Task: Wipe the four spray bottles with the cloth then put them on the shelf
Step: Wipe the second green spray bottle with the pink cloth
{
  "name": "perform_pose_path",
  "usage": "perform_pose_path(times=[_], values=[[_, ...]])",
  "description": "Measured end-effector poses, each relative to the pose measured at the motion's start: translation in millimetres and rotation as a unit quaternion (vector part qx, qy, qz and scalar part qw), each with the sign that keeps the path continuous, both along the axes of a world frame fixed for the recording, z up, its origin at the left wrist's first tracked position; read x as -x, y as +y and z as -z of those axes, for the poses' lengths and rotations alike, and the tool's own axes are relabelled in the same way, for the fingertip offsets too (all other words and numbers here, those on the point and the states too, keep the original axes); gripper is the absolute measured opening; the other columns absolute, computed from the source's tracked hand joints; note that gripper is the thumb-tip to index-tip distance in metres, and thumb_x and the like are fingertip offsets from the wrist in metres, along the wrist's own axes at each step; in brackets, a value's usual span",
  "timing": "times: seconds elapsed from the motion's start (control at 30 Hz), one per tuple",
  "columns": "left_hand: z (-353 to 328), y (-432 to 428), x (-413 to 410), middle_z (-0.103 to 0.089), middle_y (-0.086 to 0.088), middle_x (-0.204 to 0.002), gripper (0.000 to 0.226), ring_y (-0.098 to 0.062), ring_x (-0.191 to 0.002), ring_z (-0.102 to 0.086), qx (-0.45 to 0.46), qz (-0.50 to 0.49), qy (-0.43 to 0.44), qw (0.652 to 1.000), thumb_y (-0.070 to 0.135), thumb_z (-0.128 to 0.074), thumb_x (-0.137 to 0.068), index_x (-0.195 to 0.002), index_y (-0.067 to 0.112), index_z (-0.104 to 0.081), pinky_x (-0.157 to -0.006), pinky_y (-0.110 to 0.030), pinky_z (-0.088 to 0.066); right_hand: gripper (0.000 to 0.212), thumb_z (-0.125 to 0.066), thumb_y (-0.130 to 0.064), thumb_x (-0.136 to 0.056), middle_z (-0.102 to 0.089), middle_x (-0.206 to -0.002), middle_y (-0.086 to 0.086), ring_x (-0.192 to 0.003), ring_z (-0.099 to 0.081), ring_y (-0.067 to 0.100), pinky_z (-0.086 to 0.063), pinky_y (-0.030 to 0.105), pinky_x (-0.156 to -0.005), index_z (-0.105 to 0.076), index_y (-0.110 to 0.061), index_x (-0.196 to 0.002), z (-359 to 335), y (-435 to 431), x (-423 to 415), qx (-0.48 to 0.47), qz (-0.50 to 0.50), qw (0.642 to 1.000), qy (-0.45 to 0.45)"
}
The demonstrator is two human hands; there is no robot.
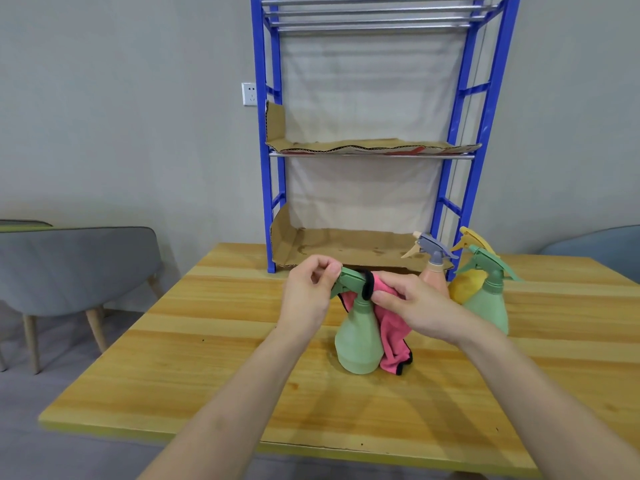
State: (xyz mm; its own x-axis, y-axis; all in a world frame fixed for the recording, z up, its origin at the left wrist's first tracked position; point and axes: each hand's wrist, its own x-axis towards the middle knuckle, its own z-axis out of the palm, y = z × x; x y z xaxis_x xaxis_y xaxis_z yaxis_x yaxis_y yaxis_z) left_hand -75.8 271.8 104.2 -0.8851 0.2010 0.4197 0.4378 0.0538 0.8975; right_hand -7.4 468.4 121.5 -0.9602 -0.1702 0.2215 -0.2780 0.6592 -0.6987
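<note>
Cloth (393,337) hides back of green bottle (356,341); right grip (419,306) pinches it, left grip (306,292) pinches nozzle (348,278)

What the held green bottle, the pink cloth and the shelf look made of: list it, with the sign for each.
Green bottle: likely plastic, matte and translucent, with a moulded trigger head.
Pink cloth: soft fabric, possibly microfibre; it drapes in folds and has a black stitched edge.
Shelf: seemingly blue-painted metal uprights with bare shiny rails, lined with corrugated cardboard.

Green bottle (358,336) in both hands
</note>
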Motion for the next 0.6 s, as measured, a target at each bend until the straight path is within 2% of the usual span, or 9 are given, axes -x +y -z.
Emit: perform_pose_path(times=[0.1, 0.17, 0.23, 0.3, 0.33, 0.4, 0.43, 0.53, 0.6], values=[[0, 1, 0, -0.071, 0.008, -0.083, 0.015, -0.001, -0.075, -0.061, -0.008, 0.003, -0.008, 1.000, 0.024, -0.061, -0.104, -0.096, 0.018, -0.072, -0.070, -0.015, -0.048, 0.040, -0.058, -0.015, -0.105, -0.069, -0.130, -0.013, -0.125, -0.062, 0.009, -0.048, 0.042, -0.111, -0.059, -0.031, -0.142, -9, 4, -4, 0.009, -0.037, 0.999, -0.035], [1, 1, 1, -0.070, 0.010, -0.081, 0.015, -0.001, -0.074, -0.061, -0.010, 0.003, -0.012, 1.000, 0.024, -0.061, -0.103, -0.095, 0.019, -0.072, -0.070, -0.016, -0.047, 0.049, -0.059, -0.008, -0.103, -0.066, -0.137, -0.015, -0.130, -0.059, 0.005, -0.047, 0.035, -0.113, -0.054, -0.030, -0.147, -18, 4, -7, 0.016, -0.061, 0.996, -0.068], [0, 0, 3, -0.070, 0.009, -0.082, 0.015, -0.002, -0.075, -0.061, -0.011, 0.003, -0.009, 1.000, 0.024, -0.061, -0.104, -0.095, 0.018, -0.072, -0.070, -0.016, -0.048, 0.051, -0.062, -0.007, -0.102, -0.066, -0.137, -0.014, -0.128, -0.061, 0.005, -0.049, 0.027, -0.108, -0.053, -0.029, -0.147, -25, 2, -11, 0.046, -0.088, 0.990, -0.103], [-1, 0, 3, -0.070, 0.008, -0.082, 0.015, -0.002, -0.075, -0.061, -0.010, 0.004, -0.001, 1.000, 0.023, -0.061, -0.103, -0.095, 0.017, -0.072, -0.070, -0.015, -0.048, 0.039, -0.063, -0.015, -0.102, -0.072, -0.128, -0.010, -0.119, -0.066, 0.005, -0.052, 0.022, -0.100, -0.061, -0.025, -0.140, -27, -2, -12, 0.072, -0.063, 0.992, -0.087], [-2, 1, 3, -0.070, 0.009, -0.082, 0.015, -0.002, -0.075, -0.061, -0.007, 0.003, 0.004, 1.000, 0.022, -0.061, -0.103, -0.096, 0.017, -0.072, -0.070, -0.014, -0.048, 0.030, -0.063, -0.020, -0.103, -0.076, -0.119, -0.006, -0.112, -0.070, 0.009, -0.055, 0.025, -0.097, -0.067, -0.022, -0.133, -26, -3, -10, 0.068, -0.033, 0.996, -0.055], [-2, 2, 2, -0.070, 0.009, -0.082, 0.014, -0.001, -0.075, -0.061, -0.003, 0.001, 0.012, 1.000, 0.021, -0.061, -0.103, -0.096, 0.016, -0.072, -0.068, -0.011, -0.047, 0.020, -0.066, -0.025, -0.101, -0.077, -0.104, 0.005, -0.101, -0.071, 0.023, -0.055, 0.044, -0.096, -0.073, -0.016, -0.117, -20, -4, -4, 0.026, 0.011, 1.000, 0.003], [-2, 3, 2, -0.070, 0.009, -0.082, 0.014, -0.001, -0.075, -0.061, -0.002, 0.001, 0.014, 1.000, 0.020, -0.061, -0.103, -0.096, 0.017, -0.072, -0.068, -0.011, -0.047, 0.019, -0.068, -0.025, -0.100, -0.077, -0.102, 0.004, -0.100, -0.071, 0.024, -0.054, 0.045, -0.096, -0.073, -0.017, -0.116, -16, -3, -2, 0.010, 0.018, 1.000, 0.009], [-2, 3, 2, -0.070, 0.008, -0.082, 0.013, 0.001, -0.075, -0.061, -0.003, 0.004, 0.020, 1.000, 0.019, -0.061, -0.103, -0.096, 0.016, -0.072, -0.068, -0.011, -0.048, 0.028, -0.070, -0.024, -0.098, -0.077, -0.108, -0.016, -0.104, -0.069, 0.004, -0.053, 0.025, -0.095, -0.070, -0.031, -0.124, -20, -3, -1, -0.050, 0.020, 0.998, -0.015], [-2, 3, 3, -0.071, 0.007, -0.082, 0.013, -0.002, -0.076, -0.062, -0.004, 0.004, 0.020, 1.000, 0.020, -0.062, -0.102, -0.095, 0.018, -0.072, -0.070, -0.013, -0.048, 0.027, -0.071, -0.028, -0.097, -0.075, -0.105, -0.019, -0.100, -0.065, -0.001, -0.046, 0.012, -0.086, -0.067, -0.036, -0.122, -25, -3, 0, -0.118, 0.036, 0.992, -0.016]])
